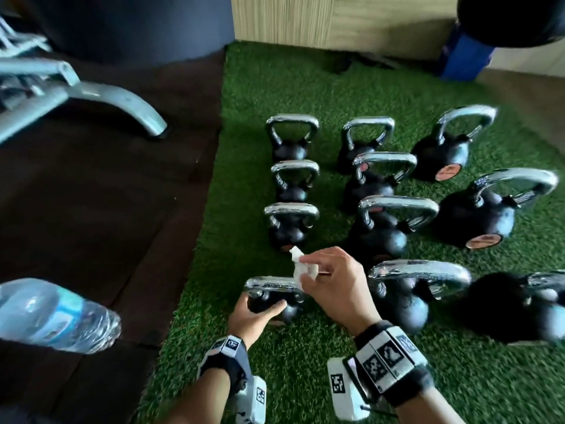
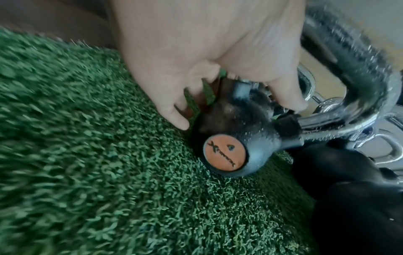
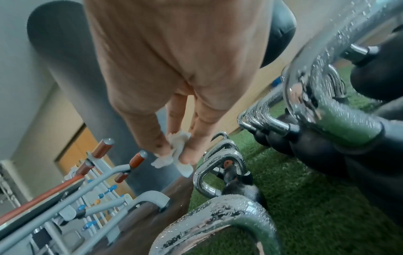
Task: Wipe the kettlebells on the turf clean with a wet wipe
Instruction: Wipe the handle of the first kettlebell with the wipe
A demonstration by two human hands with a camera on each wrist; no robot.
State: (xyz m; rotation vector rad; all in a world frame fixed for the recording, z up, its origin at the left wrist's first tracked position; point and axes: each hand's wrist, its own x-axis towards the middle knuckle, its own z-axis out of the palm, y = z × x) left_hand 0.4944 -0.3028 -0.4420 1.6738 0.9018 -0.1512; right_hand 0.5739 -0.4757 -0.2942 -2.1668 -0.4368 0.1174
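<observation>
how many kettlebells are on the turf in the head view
11 kettlebells: four in the left column, the nearest held by the left hand; four in the middle column; three at right, the nearest cut by the frame edge. More may sit outside view.

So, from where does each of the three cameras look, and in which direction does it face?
Head: above, facing forward and down at black kettlebells with chrome handles on green turf; both hands and wrist bands show.
Left wrist: low, along the left hand, which grips the nearest small kettlebell.
Right wrist: low, along the right hand, which pinches a crumpled white wipe.
Shared: head and right wrist both show the wipe.
</observation>
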